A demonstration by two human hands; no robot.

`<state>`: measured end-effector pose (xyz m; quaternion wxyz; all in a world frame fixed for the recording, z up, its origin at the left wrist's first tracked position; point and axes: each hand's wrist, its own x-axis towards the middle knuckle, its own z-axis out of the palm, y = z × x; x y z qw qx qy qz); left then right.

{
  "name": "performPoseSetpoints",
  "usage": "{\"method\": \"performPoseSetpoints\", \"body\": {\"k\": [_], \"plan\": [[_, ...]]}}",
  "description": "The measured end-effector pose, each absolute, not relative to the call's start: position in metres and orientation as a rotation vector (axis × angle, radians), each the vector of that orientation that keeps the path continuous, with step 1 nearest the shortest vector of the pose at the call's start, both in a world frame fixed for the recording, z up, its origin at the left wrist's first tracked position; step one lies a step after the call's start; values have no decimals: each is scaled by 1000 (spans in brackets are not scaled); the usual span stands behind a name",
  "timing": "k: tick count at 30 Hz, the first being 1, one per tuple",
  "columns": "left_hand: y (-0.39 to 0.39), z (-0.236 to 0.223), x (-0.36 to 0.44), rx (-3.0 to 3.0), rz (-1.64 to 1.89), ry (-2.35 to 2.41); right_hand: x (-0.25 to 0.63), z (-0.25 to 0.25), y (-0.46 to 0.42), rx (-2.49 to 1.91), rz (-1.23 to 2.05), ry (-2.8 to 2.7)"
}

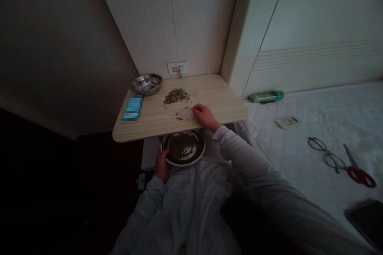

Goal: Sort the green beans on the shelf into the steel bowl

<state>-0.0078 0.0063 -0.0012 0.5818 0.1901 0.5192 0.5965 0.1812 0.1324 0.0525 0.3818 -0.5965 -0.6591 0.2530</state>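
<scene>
My left hand [162,164] grips the rim of a steel bowl [183,148] full of small green beans, held just below the front edge of a small wooden shelf table [215,99]. My right hand [204,114] rests on the table top near its front edge, fingers curled and pressed down over a few stray beans. A loose pile of green beans [176,96] lies on the table a little behind that hand. An empty steel bowl [146,83] stands at the table's back left.
A blue packet [132,108] lies on the table's left side, below a wall socket [177,68]. On the bed to the right lie a green bottle [266,96], a small card [287,122], glasses [324,154], red-handled scissors [359,171] and a dark phone [368,219].
</scene>
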Motion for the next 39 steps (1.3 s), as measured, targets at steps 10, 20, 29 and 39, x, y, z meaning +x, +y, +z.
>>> {"method": "performPoseSetpoints", "body": {"k": [10,20,29,39], "plan": [[7,1,-6,459,1415,1198,181,52,131,-1482,659,-1715],[8,-11,-8,514,1468,1162,148,67,140,-1446,597,-1830],[2,-21,-20,704,1495,1266,130,77,150,-1542,537,-1962],[-2,-8,-20,857,1508,1364,117,82,146,-1549,540,-2074]]}}
